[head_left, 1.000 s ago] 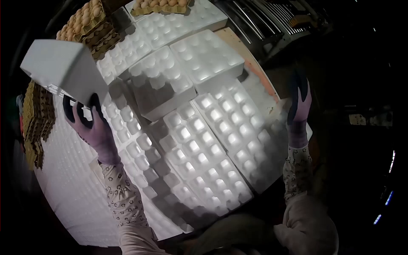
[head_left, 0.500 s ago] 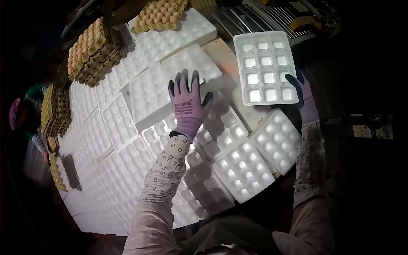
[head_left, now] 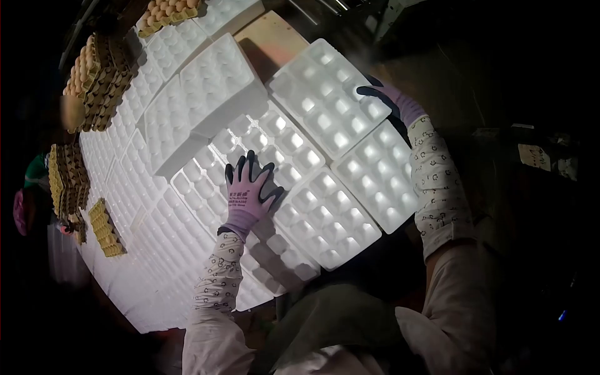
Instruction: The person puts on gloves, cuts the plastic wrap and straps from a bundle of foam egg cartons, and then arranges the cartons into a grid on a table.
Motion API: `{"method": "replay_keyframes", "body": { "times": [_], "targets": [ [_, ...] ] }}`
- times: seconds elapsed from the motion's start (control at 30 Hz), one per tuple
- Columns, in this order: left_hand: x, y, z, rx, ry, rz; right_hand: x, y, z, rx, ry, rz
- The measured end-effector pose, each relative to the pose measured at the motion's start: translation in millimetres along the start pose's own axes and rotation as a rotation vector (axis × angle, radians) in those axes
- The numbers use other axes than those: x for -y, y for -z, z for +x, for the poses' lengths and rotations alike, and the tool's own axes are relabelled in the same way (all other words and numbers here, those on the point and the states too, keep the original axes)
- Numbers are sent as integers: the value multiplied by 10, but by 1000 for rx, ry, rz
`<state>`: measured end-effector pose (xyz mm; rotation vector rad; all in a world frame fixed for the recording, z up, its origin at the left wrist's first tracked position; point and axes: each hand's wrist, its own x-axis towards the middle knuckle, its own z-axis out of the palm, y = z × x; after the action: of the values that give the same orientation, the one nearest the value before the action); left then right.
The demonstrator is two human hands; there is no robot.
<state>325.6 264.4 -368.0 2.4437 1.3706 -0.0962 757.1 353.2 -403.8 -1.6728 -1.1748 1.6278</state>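
My left hand (head_left: 250,187), in a purple glove with dark fingertips, is spread over the white foam trays (head_left: 275,150) near the middle of the table. Nothing is gripped in it. At the right, my right hand (head_left: 387,100) holds the right edge of a white foam tray (head_left: 328,94), fingers on top and the thumb side partly hidden. That tray lies at the table's right side, beside another foam tray (head_left: 378,175). A taller stack of foam trays (head_left: 200,94) stands beyond my left hand.
Stacks of brown cartons with eggs (head_left: 84,75) stand at the far left, with more eggs (head_left: 165,12) at the top. A yellow carton (head_left: 106,228) lies on the left trays. Part of a person (head_left: 37,175) shows at the left edge. Metal rollers are at the top.
The tray in my right hand has come down from the air onto the table's right side. My left hand has moved off the taller stack toward me. The view has shifted.
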Motion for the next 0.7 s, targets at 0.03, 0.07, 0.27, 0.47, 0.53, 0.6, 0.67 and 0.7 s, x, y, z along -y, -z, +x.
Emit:
{"method": "replay_keyframes", "body": {
  "times": [0.03, 0.07, 0.27, 0.47, 0.53, 0.6, 0.67, 0.7],
  "targets": [
    [3, -16, -4, 1, 7, -15, 56, -47, -37, 50, -11, -9],
    [9, -52, -14, 19, 18, -2, 115, -76, -74, 22, -131, -138],
    [-30, -147, -24, -20, 21, 83, -416, -48, 404, -50, 17, -447],
    [-6, -166, -50, -53, 21, 85, 62, -338, 225, -641, 108, -728],
    [-30, -108, -36, -45, 30, 47, 611, -762, 157, -763, 368, -597],
    [-29, 43, -8, -55, 16, 1, 1065, -1350, 135, -459, 573, -633],
    [91, 262, 76, -310, 102, -63, 1257, -1841, 266, -249, 435, -823],
    [166, 377, 97, -432, 142, -99, 1455, -1946, 220, -164, 364, -858]
  ]
}}
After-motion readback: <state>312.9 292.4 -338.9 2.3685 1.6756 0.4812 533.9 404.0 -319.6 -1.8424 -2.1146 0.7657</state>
